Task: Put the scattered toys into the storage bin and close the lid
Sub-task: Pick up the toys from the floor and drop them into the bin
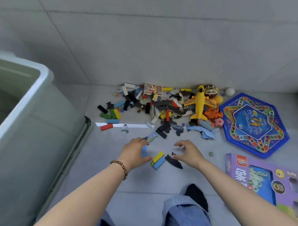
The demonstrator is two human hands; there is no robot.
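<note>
A pale green storage bin [43, 106] stands open at the left. Scattered toys lie against the wall: coloured blocks [113, 114], dark puzzle pieces [172, 127] and a yellow toy plane [200, 103]. Near me, a yellow block lies on a blue block [158, 160], with a dark puzzle piece [173, 162] beside them. My left hand [137, 151] hovers just left of the blocks, fingers apart, with a blue piece [144, 151] under its fingers. My right hand [188, 152] is spread just above the dark piece. Neither hand grips anything.
A blue hexagonal game board [255, 124] lies at the right, a purple toy box [263, 178] in front of it. A green marble [210, 153] sits on the tiled floor. A plush head [211, 91] and white ball [230, 91] rest by the wall. My knees are below.
</note>
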